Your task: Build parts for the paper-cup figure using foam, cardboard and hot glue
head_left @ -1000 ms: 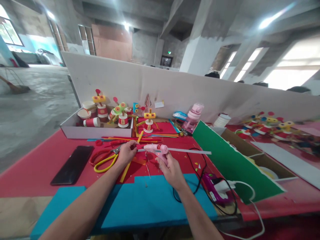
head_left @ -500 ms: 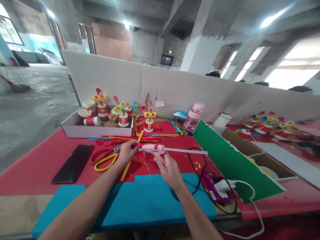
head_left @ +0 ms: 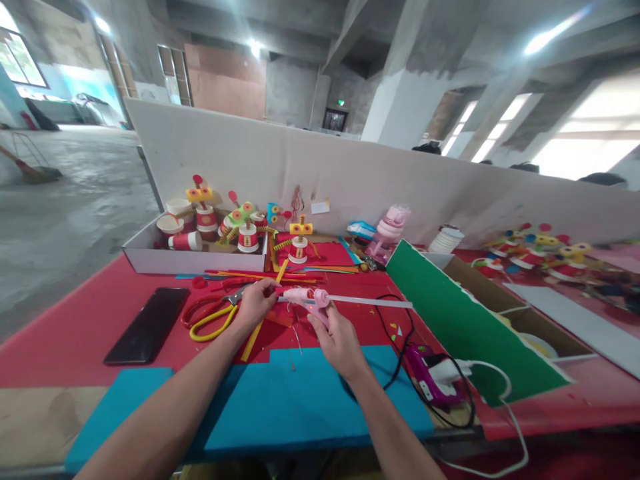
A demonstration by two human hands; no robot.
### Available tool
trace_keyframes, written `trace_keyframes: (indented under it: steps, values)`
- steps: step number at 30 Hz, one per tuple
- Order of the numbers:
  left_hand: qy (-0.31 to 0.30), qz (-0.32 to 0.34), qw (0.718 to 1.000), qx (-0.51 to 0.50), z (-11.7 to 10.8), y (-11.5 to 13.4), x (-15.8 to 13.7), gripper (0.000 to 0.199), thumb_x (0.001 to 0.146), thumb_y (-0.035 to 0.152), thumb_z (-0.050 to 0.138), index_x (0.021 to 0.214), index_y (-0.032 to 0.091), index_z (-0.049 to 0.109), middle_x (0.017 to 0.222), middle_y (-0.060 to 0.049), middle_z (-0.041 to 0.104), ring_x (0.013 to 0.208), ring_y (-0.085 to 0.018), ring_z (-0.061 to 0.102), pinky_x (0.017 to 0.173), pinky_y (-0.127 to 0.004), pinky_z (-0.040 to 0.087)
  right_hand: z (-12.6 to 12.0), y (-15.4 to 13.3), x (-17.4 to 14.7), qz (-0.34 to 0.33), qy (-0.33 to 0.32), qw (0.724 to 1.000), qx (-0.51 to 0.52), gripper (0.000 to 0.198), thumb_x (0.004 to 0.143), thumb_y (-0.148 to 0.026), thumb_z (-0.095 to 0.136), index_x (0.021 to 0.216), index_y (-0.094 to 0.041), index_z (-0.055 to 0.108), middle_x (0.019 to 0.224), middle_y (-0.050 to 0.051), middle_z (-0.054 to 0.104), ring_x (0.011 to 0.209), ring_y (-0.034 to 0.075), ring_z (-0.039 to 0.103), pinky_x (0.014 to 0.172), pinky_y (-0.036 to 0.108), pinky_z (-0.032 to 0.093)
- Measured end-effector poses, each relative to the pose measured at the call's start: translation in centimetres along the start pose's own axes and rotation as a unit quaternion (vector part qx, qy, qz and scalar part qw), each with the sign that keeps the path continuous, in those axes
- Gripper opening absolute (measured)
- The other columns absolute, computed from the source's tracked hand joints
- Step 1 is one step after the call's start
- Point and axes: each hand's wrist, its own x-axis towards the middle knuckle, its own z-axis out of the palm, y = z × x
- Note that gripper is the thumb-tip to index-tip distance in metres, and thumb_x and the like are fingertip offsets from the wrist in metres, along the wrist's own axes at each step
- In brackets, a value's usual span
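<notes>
My right hand is closed around the handle of a pink glue gun, its nozzle pointing left. A long whitish glue stick sticks out of the gun's rear. Just in front of the nozzle, my left hand has its fingers pinched together; what they hold is too small to make out. A yellow paper strip runs beneath that hand across the red tabletop. Pliers with red and yellow handles lie left of the left hand. Thin glue strings hang below the gun.
A black phone lies on the left. Behind stand a white box of paper cups and cup figures, and another cup figure. A purple power socket with cables sits right, beside a green board. A blue mat covers the front.
The rear end of the glue stick sits slightly closer to the gun. Both hands stay almost where they were.
</notes>
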Motion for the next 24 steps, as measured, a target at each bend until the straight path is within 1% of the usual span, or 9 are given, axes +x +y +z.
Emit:
trace_keyframes:
  steps: [3, 8, 11, 19, 24]
  values:
    - [0.002, 0.000, 1.000, -0.001, -0.06, 0.11, 0.00, 0.022, 0.067, 0.009, 0.053, 0.082, 0.016, 0.066, 0.058, 0.004, 0.056, 0.055, -0.010, 0.049, 0.055, -0.019, 0.036, -0.06, -0.04, 0.01, -0.004, 0.004, 1.000, -0.007, 0.035, 0.092, -0.034, 0.045, 0.122, -0.018, 0.052, 0.110, 0.011, 0.068, 0.100, 0.024, 0.065, 0.077, 0.028, 0.050]
    - [0.003, -0.001, 1.000, 0.001, -0.13, 0.31, 0.01, 0.022, 0.066, 0.009, 0.053, 0.082, 0.016, 0.066, 0.057, 0.005, 0.054, 0.054, -0.010, 0.049, 0.054, -0.019, 0.035, -0.16, 0.06, -0.02, 0.009, 0.000, 1.000, -0.026, 0.035, 0.093, -0.036, 0.045, 0.121, -0.017, 0.052, 0.098, 0.011, 0.071, 0.089, 0.024, 0.068, 0.067, 0.026, 0.049]
    - [0.002, -0.003, 1.000, 0.003, -0.12, 0.35, 0.03, 0.021, 0.066, 0.010, 0.054, 0.083, 0.016, 0.066, 0.056, 0.005, 0.054, 0.054, -0.010, 0.049, 0.053, -0.019, 0.035, -0.18, 0.13, -0.05, 0.010, 0.003, 0.999, -0.031, 0.035, 0.093, -0.037, 0.045, 0.120, -0.017, 0.053, 0.093, 0.011, 0.071, 0.083, 0.023, 0.068, 0.064, 0.025, 0.048]
    - [0.007, -0.008, 1.000, 0.019, -0.27, 0.66, -0.03, 0.020, 0.066, 0.012, 0.055, 0.081, 0.018, 0.067, 0.056, 0.005, 0.056, 0.054, -0.010, 0.050, 0.053, -0.019, 0.035, -0.32, 0.30, -0.11, 0.007, 0.008, 0.999, -0.047, 0.036, 0.093, -0.037, 0.044, 0.120, -0.016, 0.052, 0.091, 0.011, 0.071, 0.073, 0.021, 0.068, 0.057, 0.024, 0.045]
    - [0.004, -0.009, 1.000, 0.018, -0.12, 0.42, 0.04, 0.020, 0.067, 0.013, 0.054, 0.081, 0.018, 0.067, 0.056, 0.004, 0.055, 0.054, -0.010, 0.051, 0.053, -0.019, 0.036, -0.38, 0.50, -0.15, 0.015, 0.009, 0.999, -0.042, 0.036, 0.093, -0.037, 0.043, 0.121, -0.016, 0.052, 0.088, 0.010, 0.071, 0.070, 0.021, 0.067, 0.053, 0.023, 0.042]
